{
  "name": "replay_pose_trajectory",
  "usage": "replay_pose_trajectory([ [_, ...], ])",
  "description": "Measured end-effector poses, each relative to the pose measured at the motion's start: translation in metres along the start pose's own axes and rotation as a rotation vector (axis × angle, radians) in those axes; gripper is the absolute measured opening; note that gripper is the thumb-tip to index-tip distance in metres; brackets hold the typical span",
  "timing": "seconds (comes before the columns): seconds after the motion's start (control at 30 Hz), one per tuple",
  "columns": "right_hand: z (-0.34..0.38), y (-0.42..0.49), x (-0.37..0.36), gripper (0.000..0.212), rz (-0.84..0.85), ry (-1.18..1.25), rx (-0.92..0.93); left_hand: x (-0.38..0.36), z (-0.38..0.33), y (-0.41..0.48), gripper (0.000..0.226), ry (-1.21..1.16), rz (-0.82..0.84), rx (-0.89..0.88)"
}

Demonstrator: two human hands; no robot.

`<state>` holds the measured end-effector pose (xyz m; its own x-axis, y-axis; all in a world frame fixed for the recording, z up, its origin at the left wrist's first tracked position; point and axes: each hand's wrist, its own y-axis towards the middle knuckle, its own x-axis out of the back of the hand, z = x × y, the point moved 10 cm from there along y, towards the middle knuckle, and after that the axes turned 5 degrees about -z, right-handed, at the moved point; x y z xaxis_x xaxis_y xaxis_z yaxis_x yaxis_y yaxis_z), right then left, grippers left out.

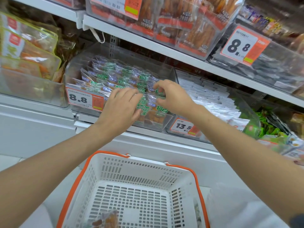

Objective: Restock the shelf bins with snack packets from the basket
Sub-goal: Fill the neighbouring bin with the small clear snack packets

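Note:
A clear shelf bin (77,68) holds rows of small clear packets with green print (115,74). Both hands rest on the front rows. My left hand (121,107) lies flat on the packets with fingers spread. My right hand (171,96) has its fingertips curled onto a packet at the bin's front right; I cannot tell if it grips it. Below stands a white basket (139,170) with orange handles, with a few brown snack packets (107,218) at its near edge.
An 8.8 price tag (84,99) hangs on the bin's front. A bin of white packets (212,97) with a 13.5 tag sits to the right, green packets (266,125) beyond. Orange-labelled bags fill the left bin (29,86) and the upper shelf (164,45).

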<state>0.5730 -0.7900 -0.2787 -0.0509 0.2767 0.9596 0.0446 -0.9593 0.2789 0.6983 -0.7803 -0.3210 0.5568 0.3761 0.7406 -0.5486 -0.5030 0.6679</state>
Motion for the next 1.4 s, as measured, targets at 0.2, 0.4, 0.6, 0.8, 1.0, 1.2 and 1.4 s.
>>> replay_pose_trajectory([
  [0.2, 0.02, -0.07, -0.042, 0.006, -0.2, 0.295, -0.002, -0.027, 0.001, -0.03, 0.017, -0.207, 0.21, 0.198],
  [0.4, 0.027, -0.145, -0.206, 0.016, 0.307, 0.419, -0.205, -0.117, 0.001, -0.123, 0.02, -0.055, 0.855, 0.215],
  [0.6, 0.058, -0.263, -0.38, 0.051, 0.975, 0.408, -0.191, -0.179, -0.007, -0.246, 0.029, -0.004, 1.386, 0.087],
  [0.8, 0.114, -0.345, -0.464, 0.09, 1.124, 0.352, -0.132, -0.189, 0.013, -0.296, 0.029, 0.033, 1.559, 0.107],
  [1.0, 0.13, -0.349, -0.469, 0.075, 0.855, 0.275, -0.081, -0.194, 0.017, -0.309, 0.017, -0.003, 1.571, 0.151],
  [1.2, 0.082, -0.316, -0.443, 0.026, 0.916, 0.87, -0.612, -0.189, 0.016, -0.296, 0.026, -0.098, 1.51, 0.259],
  [1.4, 0.03, -0.225, -0.321, 0.034, 0.801, 1.076, -0.713, -0.178, -0.013, -0.236, 0.085, -0.472, 1.329, 0.495],
])
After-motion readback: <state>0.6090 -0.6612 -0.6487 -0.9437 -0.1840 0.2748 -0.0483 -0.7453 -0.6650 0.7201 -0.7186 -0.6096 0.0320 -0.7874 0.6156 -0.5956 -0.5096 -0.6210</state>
